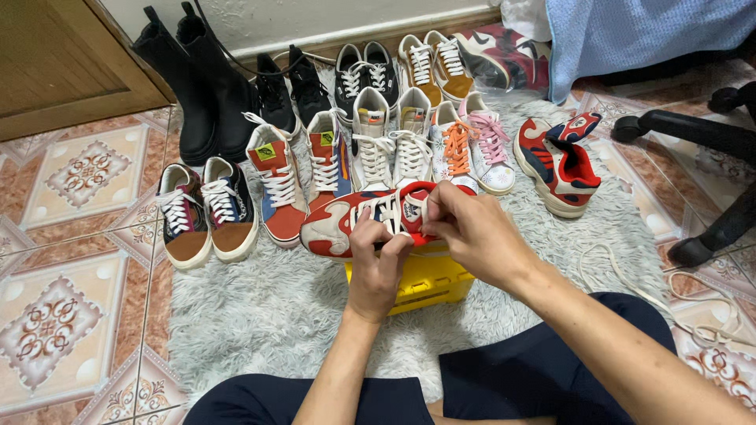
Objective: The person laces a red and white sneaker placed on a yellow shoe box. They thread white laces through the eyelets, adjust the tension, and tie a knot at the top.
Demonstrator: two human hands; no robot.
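Lacing goes best, I'd say, with the lace kept flat and pulled evenly through each eyelet while the shoe stays steady. The left hand (378, 264) curls its fingers onto the red-and-cream chunky sneaker (346, 224), which sits on a small yellow plastic crate (425, 285) on the shaggy grey rug (260, 307). The right hand (472, 232) pinches the white shoelace (390, 208) near the tongue. Beyond stands a row of sneakers (370, 149).

Lacing a red and white sneaker

The left hand (376, 264) and right hand (472, 232) pinch white laces on the red and white sneaker (335, 224) atop a yellow box (429, 285).
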